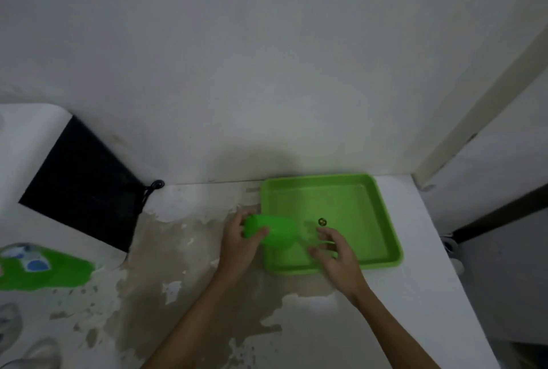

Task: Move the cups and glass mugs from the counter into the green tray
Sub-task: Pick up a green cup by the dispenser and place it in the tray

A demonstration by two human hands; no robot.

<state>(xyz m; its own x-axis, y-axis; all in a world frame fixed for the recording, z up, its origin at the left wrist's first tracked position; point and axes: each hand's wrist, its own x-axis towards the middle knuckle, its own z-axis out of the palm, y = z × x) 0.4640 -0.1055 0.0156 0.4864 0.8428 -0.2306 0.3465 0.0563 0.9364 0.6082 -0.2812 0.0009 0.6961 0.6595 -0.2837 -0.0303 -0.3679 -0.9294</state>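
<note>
This looks like a modest home kitchen or utility corner. A worn counter (184,265), its white coating peeled away in wide brownish patches, runs up against a bare, stained white wall (237,57), with a pale door frame (480,96) at the right. A green tray (382,205) sits on the counter by the wall, a dark appliance-like block (80,182) with a black cord (152,188) stands at the left, and blurred clear drinkware (17,253) lies at the left edge, all everyday household things.
</note>
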